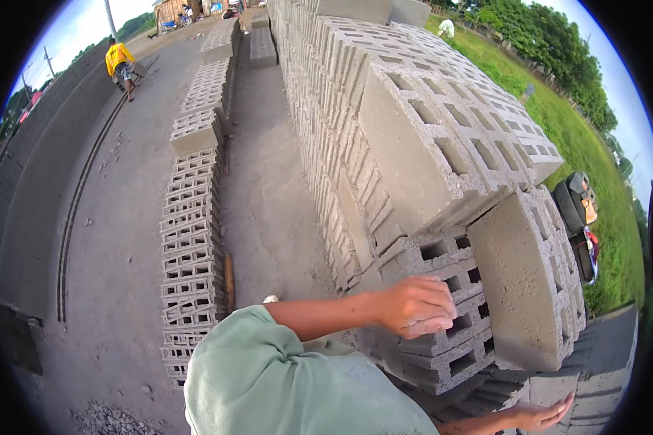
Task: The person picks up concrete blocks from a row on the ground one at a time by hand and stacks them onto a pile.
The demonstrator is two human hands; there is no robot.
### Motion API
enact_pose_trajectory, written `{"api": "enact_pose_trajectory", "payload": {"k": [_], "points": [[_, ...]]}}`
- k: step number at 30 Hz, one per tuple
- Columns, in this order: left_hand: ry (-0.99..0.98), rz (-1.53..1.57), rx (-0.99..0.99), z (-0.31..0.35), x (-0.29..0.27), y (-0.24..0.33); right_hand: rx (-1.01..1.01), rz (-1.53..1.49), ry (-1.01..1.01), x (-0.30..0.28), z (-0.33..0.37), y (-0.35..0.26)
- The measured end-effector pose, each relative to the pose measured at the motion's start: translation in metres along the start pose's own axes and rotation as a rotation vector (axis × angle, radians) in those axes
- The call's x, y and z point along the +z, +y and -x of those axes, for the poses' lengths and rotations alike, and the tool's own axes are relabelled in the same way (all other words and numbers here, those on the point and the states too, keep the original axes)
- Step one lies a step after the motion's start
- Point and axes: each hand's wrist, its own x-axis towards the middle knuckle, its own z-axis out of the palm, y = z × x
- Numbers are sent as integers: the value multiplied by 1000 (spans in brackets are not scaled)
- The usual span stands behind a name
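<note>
Up close, left hand (413, 307) on hollow concrete block (442, 319), right hand (540, 416) open below

A single view comes from a fisheye camera worn on the person's head, the left of a side-by-side pair. It looks steeply down and forward from above the person's own shoulder, so the green sleeve (290, 377) fills the lower middle and the left hand (413, 306) and right hand (540, 417) sit close beneath the lens. It faces along the long stack of hollow concrete blocks (413, 138), whose near end is very close and whose far end runs to the top edge. Straight lines bend toward the dark round rim. The yard ground (116, 239) lies far lower at left, the grass (595, 159) at right.
</note>
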Motion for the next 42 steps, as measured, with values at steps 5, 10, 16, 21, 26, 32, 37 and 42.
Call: {"api": "enact_pose_trajectory", "payload": {"k": [5, 10, 16, 21, 26, 32, 37, 42], "points": [[61, -377, -760, 159, -130, 6, -99, 26, 124, 24, 54, -78], [307, -603, -960, 211, -259, 21, 105, -279, 0, 91, 117, -113], [461, -729, -909, 208, -393, 31, 124, -788, -345, 232, 250, -246], [595, -762, -962, 219, -457, 33, 508, -1084, -899, 305, 389, -333], [626, -817, -1026, 243, -505, 8, 996, -1050, -1502, 367, 542, -398], [470, -997, -886, 213, -609, -86, 1932, -1024, -2140, 437, 681, -471], [371, -1016, -809, 213, -678, -196, 2273, -1238, -2506, 500, 750, -549], [180, -1168, -935, 255, -737, -261, 2489, -947, -2447, 570, 772, -578]]}}
